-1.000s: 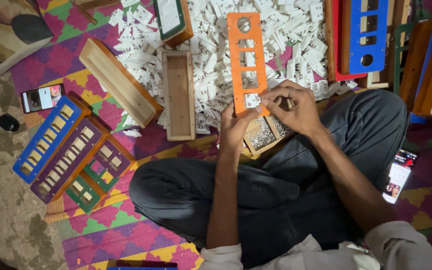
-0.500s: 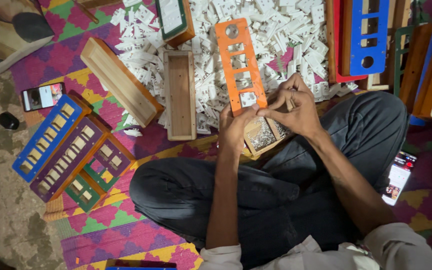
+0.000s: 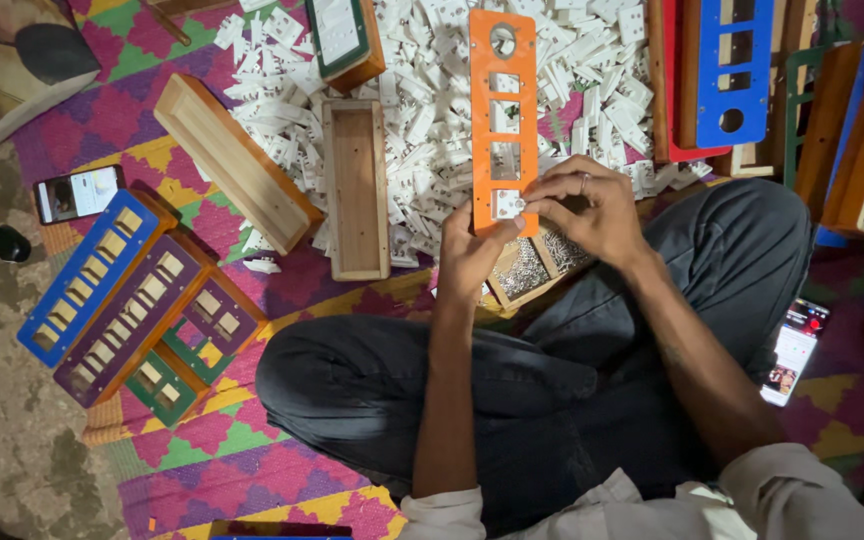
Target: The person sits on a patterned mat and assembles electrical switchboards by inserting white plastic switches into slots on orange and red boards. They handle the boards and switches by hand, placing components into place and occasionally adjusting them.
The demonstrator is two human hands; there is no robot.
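Both hands at frame centre, left hand (image 3: 474, 262) and right hand (image 3: 592, 205), pinch the lower end of the orange plate (image 3: 503, 110), top centre over white parts (image 3: 422, 110); looks light, stiff, thin, best held by edges.

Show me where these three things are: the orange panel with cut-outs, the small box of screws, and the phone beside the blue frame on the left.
orange panel (image 3: 501, 75), head view, on its upper flat face.
box of screws (image 3: 527, 272), head view, on the silvery screws inside.
phone (image 3: 76, 193), head view, on the middle of its lit screen.
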